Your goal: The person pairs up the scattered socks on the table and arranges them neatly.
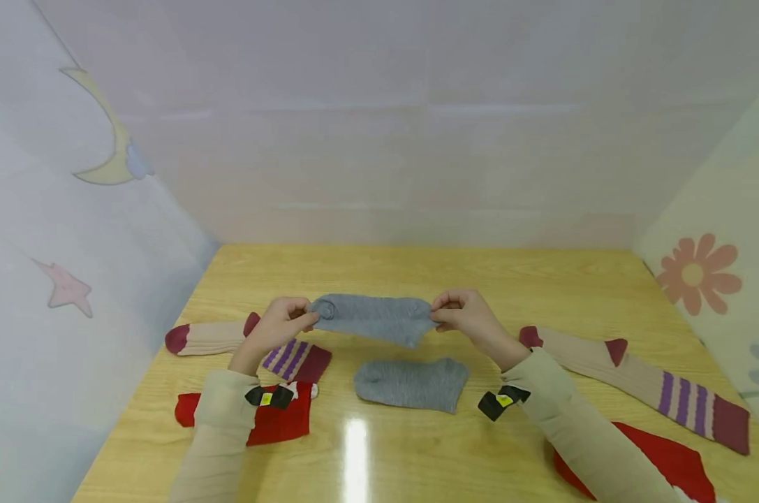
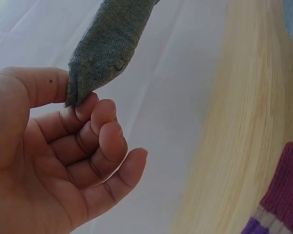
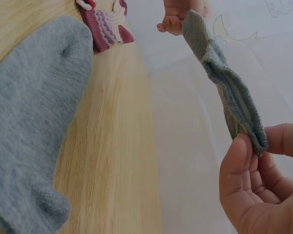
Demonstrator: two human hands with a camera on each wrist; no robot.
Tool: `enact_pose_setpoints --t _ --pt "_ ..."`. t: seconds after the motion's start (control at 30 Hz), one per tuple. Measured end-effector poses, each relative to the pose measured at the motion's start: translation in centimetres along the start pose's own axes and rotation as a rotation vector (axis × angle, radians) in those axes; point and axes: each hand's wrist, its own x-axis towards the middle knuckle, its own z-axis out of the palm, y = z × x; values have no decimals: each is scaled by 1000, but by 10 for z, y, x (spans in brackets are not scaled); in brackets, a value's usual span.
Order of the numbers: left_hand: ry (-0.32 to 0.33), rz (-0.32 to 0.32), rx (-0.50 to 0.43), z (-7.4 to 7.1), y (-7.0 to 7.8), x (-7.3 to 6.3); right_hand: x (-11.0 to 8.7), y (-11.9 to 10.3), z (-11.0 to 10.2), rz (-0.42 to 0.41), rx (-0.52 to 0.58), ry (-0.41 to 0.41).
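A grey ankle sock (image 1: 373,314) is stretched level above the table between both hands. At its left end, my left hand (image 1: 281,323) pinches the fabric between thumb and forefinger, the other fingers loosely bent in the left wrist view. My right hand (image 1: 470,318) pinches the opposite end, where the right wrist view shows the ribbed cuff opening (image 3: 239,109). Below the held sock, a second grey sock (image 1: 410,384) lies flat on the wooden table. In the right wrist view this lying sock (image 3: 34,112) fills the left side.
A beige sock with purple stripes (image 1: 209,338) lies left, partly behind the left arm; a similar one (image 1: 605,356) lies right. Red socks lie under the left forearm (image 1: 281,419) and right forearm (image 1: 662,454). Patterned cloth walls (image 1: 379,175) surround the wooden table (image 1: 417,269).
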Motion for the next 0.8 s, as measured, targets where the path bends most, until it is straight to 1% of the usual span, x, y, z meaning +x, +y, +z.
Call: enact_pose_setpoints --t 0.1,0.17,0.33,0.4,0.6,0.8 --pt "-10 0 1 3 0 1 -1 3 -2 7 4 7" --pt "-17 2 7 5 3 1 -1 6 -3 13 9 9" --pt "-41 10 -4 8 22 -5 -2 13 -6 25 12 11" --pt "-50 17 -12 8 28 -6 -2 14 -6 25 8 13" --pt "-65 48 -30 10 26 -4 -1 16 -10 15 -8 13" --pt "-55 62 -39 16 26 -1 -1 18 -15 -1 -26 4"
